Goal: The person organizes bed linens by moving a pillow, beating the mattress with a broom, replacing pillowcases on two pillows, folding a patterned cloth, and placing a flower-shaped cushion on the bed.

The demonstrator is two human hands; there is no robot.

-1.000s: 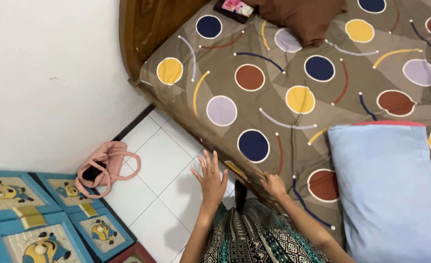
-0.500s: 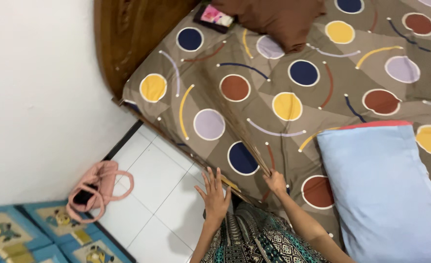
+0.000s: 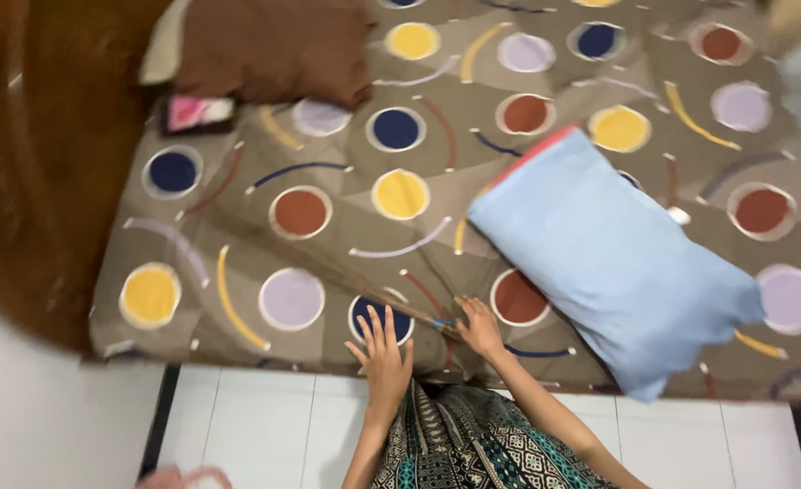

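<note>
Pink flat packet (image 3: pixel 200 112) lies near the brown pillow (image 3: pixel 269 50); left hand (image 3: pixel 384 355) spread on the bedsheet (image 3: pixel 346 217), right hand (image 3: pixel 479 328) pinching its edge.

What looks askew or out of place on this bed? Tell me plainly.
The light blue pillow lies diagonally across the patterned bedsheet, its lower corner hanging past the mattress edge. A small pink item sits loose beside the brown pillow. Nothing looks spilled or torn.
</note>
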